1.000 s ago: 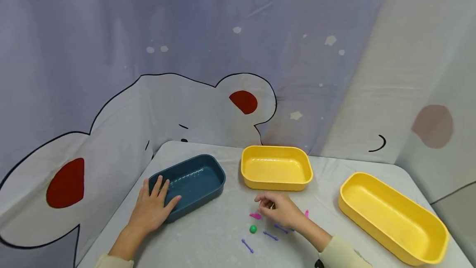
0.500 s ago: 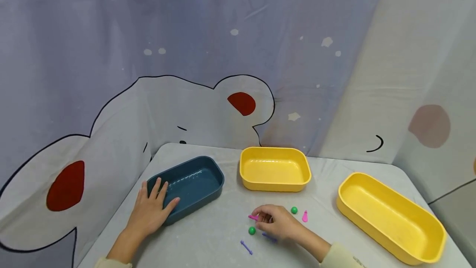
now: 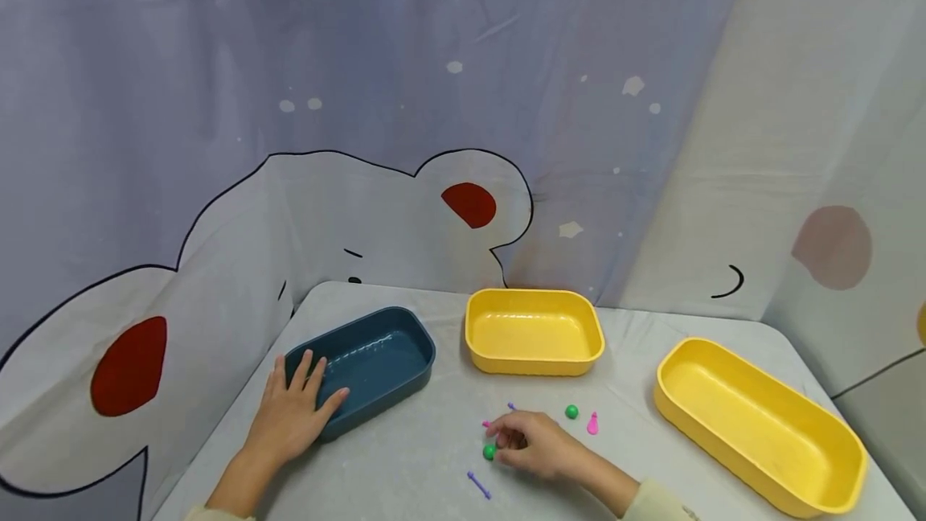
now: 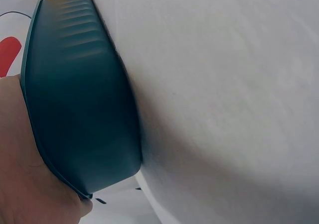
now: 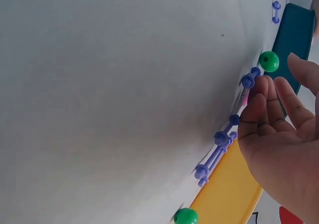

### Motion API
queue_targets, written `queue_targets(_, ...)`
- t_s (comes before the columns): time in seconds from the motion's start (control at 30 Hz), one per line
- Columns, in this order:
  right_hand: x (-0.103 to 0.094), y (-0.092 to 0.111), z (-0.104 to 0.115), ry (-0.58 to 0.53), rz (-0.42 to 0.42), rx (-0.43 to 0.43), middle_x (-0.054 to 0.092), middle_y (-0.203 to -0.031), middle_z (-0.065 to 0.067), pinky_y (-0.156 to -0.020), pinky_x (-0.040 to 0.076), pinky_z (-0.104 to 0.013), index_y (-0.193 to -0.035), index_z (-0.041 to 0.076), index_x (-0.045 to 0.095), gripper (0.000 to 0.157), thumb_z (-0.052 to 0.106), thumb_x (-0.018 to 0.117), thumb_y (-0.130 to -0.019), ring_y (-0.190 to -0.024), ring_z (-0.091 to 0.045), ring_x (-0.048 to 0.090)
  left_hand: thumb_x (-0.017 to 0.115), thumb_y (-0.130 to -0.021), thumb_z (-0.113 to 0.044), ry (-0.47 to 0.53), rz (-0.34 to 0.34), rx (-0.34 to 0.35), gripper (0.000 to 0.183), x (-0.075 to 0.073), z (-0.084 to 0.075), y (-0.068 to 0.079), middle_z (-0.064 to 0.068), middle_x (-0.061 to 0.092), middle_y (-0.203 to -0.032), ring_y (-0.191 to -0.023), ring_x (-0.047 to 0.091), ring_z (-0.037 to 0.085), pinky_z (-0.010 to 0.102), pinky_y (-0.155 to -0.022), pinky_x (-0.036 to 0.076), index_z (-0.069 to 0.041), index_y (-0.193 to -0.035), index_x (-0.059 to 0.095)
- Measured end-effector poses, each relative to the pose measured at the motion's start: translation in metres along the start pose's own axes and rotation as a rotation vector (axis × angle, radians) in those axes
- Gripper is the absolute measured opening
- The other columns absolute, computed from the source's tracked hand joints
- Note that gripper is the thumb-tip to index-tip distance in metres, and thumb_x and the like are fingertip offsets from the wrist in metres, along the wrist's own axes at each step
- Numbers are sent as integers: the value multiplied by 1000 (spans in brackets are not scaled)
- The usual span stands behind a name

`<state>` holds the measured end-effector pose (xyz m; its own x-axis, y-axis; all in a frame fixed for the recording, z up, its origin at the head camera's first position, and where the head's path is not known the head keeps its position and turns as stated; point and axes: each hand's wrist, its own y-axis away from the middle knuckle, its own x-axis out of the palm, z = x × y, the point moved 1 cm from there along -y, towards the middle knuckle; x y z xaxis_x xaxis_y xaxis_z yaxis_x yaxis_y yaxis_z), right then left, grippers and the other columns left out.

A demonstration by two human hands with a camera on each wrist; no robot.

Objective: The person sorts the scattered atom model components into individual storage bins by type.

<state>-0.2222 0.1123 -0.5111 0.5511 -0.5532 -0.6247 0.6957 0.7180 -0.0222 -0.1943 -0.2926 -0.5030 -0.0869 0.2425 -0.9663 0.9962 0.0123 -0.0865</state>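
My left hand (image 3: 288, 416) lies with straight, spread fingers over the near-left rim of a dark teal tray (image 3: 412, 380). In the left wrist view this hand (image 4: 20, 159) overlaps the tray's rim, its fingertips hidden. My right hand (image 3: 538, 446) is low over the table, fingers loosely bent, nothing visible in its grasp. A small green bead (image 3: 489, 452) with a hole (image 5: 269, 61) sits right at its thumb and forefinger. Several purple knobbed sticks (image 5: 214, 157) lie beside and under this hand. A pink piece (image 3: 486, 424) peeks out past its fingertips.
A yellow tray (image 3: 535, 364) stands at the back middle, a longer yellow tray (image 3: 760, 457) at the right. Another green bead (image 3: 571, 412) and a pink bulb-shaped piece (image 3: 592, 424) lie right of my right hand. One purple stick (image 3: 478, 485) lies nearer me.
My right hand has come down and nearer to me, to the green bead. The bead and pink piece on its right have come into sight. My left hand stays on the teal tray.
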Motion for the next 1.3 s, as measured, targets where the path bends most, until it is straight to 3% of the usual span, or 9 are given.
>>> queue_targets(0.17,4,0,-1,30,10,-43,63,-87,8,-70,49,-18,-110,6,71,21,12,75,-91,-78,0,55,38,-98,-71,5,3,1,91,2,1,0,29,21,-163,-145,1,64,74,-115,5,-1,-156,36)
queue_targets(0.57,8,-6,0,89,24,-51,61,-87,7,-69,48,-17,-105,11,72,19,14,79,-88,-77,1,52,38,-98,-71,5,1,-1,91,2,1,0,29,22,-163,-145,1,64,75,-115,7,-1,-155,36)
queue_targets(0.97,12,-12,1,132,21,6,59,-85,11,-72,47,-19,-100,14,73,14,10,78,-87,-79,0,51,37,-98,-72,23,6,-7,92,2,3,-2,29,20,-163,-146,-1,63,75,-115,5,-1,-156,35)
queue_targets(1.3,8,-14,6,24,32,102,61,-82,14,-69,48,-20,-102,17,73,11,15,74,-92,-76,-1,53,44,-100,-66,29,7,-10,86,2,2,-1,29,20,-163,-146,-3,62,75,-115,4,-1,-156,36)
